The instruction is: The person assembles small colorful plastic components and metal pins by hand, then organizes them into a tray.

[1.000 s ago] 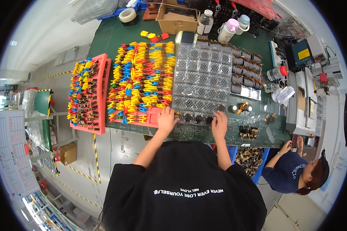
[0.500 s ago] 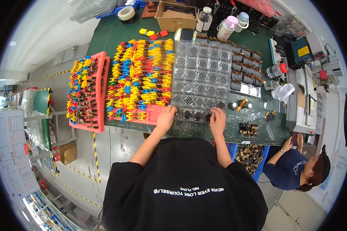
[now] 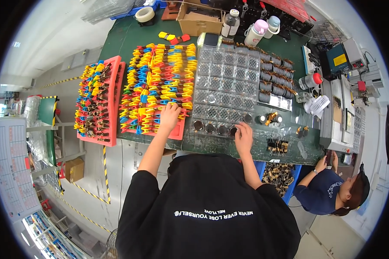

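My left hand (image 3: 170, 117) reaches over the near rows of yellow, red and blue spring clamps (image 3: 153, 86), its fingers bent down and closed on one of them. These clamps stand in close rows on a pink foam tray (image 3: 176, 132). My right hand (image 3: 244, 137) is at the near edge of a clear plastic compartment tray (image 3: 218, 113), fingers curled at a dark round part (image 3: 233, 131) that they partly cover. More dark round parts, such as one in the near left corner (image 3: 198, 125), sit in the tray's nearest row.
Left stands a second pink foam block (image 3: 112, 116) full of clamps. Right are grey coil-like parts (image 3: 282, 77), black binder clips (image 3: 278, 146) and a blue bin (image 3: 293, 179). Bottles (image 3: 256, 33) and a cardboard box (image 3: 199, 19) stand behind. A co-worker (image 3: 328, 190) is at the right.
My left hand has moved from the clear tray's near left corner, leftward and farther away, onto the clamps. The corner's dark round part now shows. My right hand has stayed in place.
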`<state>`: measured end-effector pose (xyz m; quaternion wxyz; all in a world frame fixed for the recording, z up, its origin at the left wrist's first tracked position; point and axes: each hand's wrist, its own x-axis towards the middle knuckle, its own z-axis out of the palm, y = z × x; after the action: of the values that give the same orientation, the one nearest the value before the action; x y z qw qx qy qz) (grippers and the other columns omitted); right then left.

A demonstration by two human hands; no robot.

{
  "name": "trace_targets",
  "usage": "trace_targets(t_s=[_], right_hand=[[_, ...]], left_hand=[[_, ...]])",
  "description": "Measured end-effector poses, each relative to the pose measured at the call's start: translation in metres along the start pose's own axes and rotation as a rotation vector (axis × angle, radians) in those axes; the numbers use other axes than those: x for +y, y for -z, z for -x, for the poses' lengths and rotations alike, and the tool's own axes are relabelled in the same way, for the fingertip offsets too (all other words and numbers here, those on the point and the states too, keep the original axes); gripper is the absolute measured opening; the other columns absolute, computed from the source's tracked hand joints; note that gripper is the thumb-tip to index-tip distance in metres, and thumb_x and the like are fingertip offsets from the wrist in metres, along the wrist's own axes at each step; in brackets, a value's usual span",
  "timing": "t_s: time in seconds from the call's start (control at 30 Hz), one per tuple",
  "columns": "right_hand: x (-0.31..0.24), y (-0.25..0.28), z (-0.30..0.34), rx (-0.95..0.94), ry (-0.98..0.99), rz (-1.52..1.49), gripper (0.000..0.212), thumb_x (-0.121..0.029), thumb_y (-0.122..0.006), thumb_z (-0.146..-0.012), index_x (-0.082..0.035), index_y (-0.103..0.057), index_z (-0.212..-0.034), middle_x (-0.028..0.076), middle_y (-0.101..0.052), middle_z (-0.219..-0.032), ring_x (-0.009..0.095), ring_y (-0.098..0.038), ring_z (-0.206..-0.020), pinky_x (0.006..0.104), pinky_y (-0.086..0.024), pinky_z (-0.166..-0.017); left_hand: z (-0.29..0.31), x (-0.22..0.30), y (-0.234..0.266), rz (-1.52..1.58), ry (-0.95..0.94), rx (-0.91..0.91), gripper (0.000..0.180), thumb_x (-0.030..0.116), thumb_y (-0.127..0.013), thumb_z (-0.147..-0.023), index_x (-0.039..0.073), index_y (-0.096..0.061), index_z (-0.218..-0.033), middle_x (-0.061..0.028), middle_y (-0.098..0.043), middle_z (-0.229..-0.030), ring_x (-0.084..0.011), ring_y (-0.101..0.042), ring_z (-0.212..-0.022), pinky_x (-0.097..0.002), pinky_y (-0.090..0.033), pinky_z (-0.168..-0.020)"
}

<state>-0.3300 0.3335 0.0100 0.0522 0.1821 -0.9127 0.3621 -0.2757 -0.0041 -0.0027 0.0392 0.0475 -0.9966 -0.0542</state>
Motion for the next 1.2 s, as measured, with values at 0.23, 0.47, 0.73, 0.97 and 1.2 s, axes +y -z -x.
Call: trace_targets(t_s=[0.23,0.47,0.73,0.97,1.2], right_hand=[[-0.062,0.000,-0.015,-0.174,-0.044,-0.233,0.014,-0.007,-0.056,-0.085,-0.006,-0.063,-0.097,0.011,-0.060,-0.097,0.026,-0.059,-0.090,0.0333,-0.048,-0.077],[-0.138,-0.020,-0.056,-0.313,0.112,-0.457,0.028,-0.024,-0.049,-0.094,-0.006,-0.057,-0.114,0.013,-0.059,-0.106,0.026,-0.061,-0.090,0.0342,-0.048,-0.077],[-0.211,-0.046,-0.028,-1.002,0.274,0.256,0.055,-0.053,-0.038,-0.091,-0.007,-0.063,-0.074,0.015,-0.063,-0.069,0.034,-0.063,-0.071,0.0445,-0.048,-0.064],[-0.232,-0.082,0.037,-0.944,0.353,0.028,0.051,-0.055,-0.054,-0.083,-0.006,-0.057,-0.067,0.014,-0.059,-0.060,0.033,-0.061,-0.062,0.0415,-0.047,-0.056],[-0.244,-0.116,0.096,-0.776,0.090,-0.225,0.048,-0.044,-0.069,-0.077,-0.003,-0.051,-0.060,0.008,-0.047,-0.050,0.018,-0.043,-0.043,0.0323,-0.036,-0.044]], left_hand=[[-0.005,0.017,0.037,0.701,0.130,0.229,0.031,0.026,-0.071,-0.077,0.003,-0.059,-0.094,-0.0081,-0.057,-0.090,-0.0274,-0.054,-0.089,-0.0375,-0.043,-0.077],[0.056,0.065,0.068,1.919,0.541,-0.317,0.029,0.021,-0.058,-0.092,0.003,-0.055,-0.114,-0.0020,-0.063,-0.097,-0.0131,-0.062,-0.087,-0.0282,-0.051,-0.077],[0.133,0.053,0.072,1.523,0.440,-0.363,0.032,0.026,-0.065,-0.086,-0.001,-0.060,-0.101,-0.0055,-0.064,-0.084,-0.0104,-0.058,-0.076,-0.0280,-0.048,-0.069],[0.193,0.026,0.087,1.828,0.444,-0.539,0.040,0.016,-0.073,-0.077,0.002,-0.057,-0.111,-0.0056,-0.064,-0.093,-0.0122,-0.060,-0.084,-0.0277,-0.048,-0.075],[0.249,-0.010,0.080,1.595,0.458,-0.605,0.031,0.020,-0.074,-0.075,0.000,-0.063,-0.096,-0.0045,-0.066,-0.083,-0.0114,-0.061,-0.076,-0.0269,-0.048,-0.071]])
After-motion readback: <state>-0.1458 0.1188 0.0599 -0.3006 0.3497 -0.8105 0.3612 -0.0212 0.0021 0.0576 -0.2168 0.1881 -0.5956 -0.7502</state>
